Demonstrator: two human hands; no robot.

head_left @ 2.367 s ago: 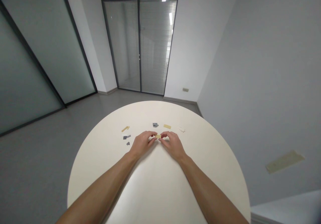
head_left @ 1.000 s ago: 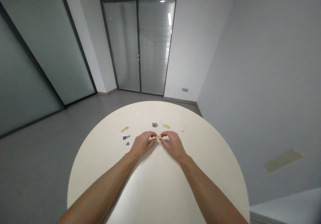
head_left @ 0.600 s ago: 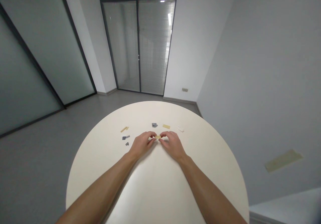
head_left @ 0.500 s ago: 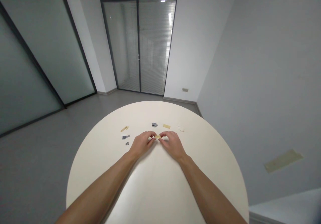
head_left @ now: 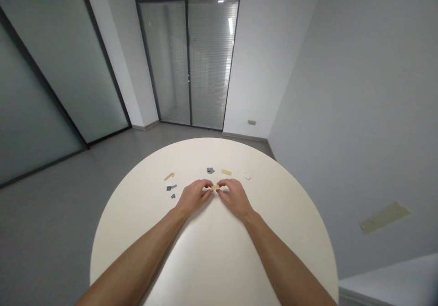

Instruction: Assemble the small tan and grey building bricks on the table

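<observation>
Between my two hands is a small tan piece (head_left: pixel 215 187), perhaps a toy building brick, too small to make out in detail. My left hand (head_left: pixel 195 195) pinches its left end with thumb and fingers. On the opposite end, the fingers of my right hand (head_left: pixel 235 196) are closed in the same way. Just beyond the hands lie a small pile of grey pieces (head_left: pixel 210 171) and a flat tan plate (head_left: pixel 226 172). A few white pieces (head_left: pixel 246 176) rest farther right.
All of this is on a round white table (head_left: pixel 212 251). Tan strips (head_left: pixel 169 176), dark grey pieces (head_left: pixel 170 187) and a smaller dark cluster (head_left: pixel 173 196) lie left of my left hand. Walls and a glazed door (head_left: pixel 188 64) stand beyond the table.
The camera view has shifted very slightly. Both hands keep their pinch on the tan piece, and the loose pieces lie where they were.
</observation>
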